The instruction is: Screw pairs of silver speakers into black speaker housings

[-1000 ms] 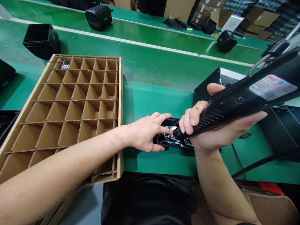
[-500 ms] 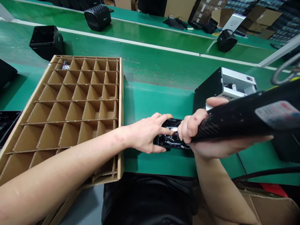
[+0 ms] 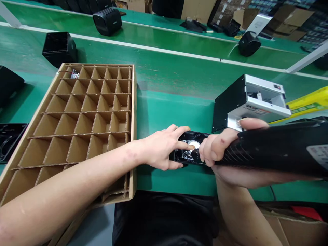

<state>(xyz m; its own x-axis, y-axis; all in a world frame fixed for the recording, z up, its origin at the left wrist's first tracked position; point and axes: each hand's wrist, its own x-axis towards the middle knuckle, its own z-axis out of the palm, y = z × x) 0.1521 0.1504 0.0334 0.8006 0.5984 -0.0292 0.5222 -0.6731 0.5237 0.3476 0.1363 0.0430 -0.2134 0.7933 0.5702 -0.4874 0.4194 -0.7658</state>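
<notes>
A small black speaker housing (image 3: 188,150) with a shiny round speaker inside lies on the green bench near the front edge. My left hand (image 3: 161,150) grips its left end, thumb below and fingers over the top. My right hand (image 3: 230,153) is wrapped around a black electric screwdriver (image 3: 276,148), which lies almost level with its tip at the housing's right part. The tip itself is hidden behind my fingers.
A cardboard box with divider cells (image 3: 84,116) stands to the left; one far cell holds a small part (image 3: 74,73). A black and silver metal box (image 3: 251,100) stands behind my right hand. Black speaker housings (image 3: 107,20) lie on the conveyor beyond.
The screwdriver's rear end has dropped from a raised tilt to nearly level. My left hand stays on the housing. The view has shifted slightly.
</notes>
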